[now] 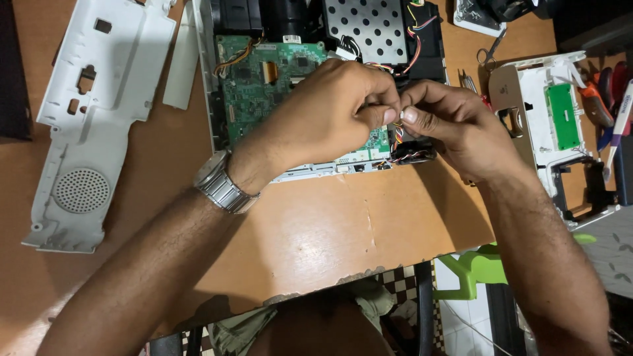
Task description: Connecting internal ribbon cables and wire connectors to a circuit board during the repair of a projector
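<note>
My left hand (330,109) and my right hand (455,128) meet over the right edge of an opened device, fingertips pinched together on a small bundle of coloured wires (398,134). Under them lies a green circuit board (264,79) in a white and black chassis, with a perforated metal plate (372,26) behind it. A metal wristwatch (221,184) is on my left wrist. The hands hide what the wires connect to.
A long white plastic cover with a round speaker grille (82,191) lies at the left on the wooden table (310,231). Another white housing with a small green board (564,115) sits at right, beside scissors (489,53) and pens. A green plastic stool (471,270) stands below the table edge.
</note>
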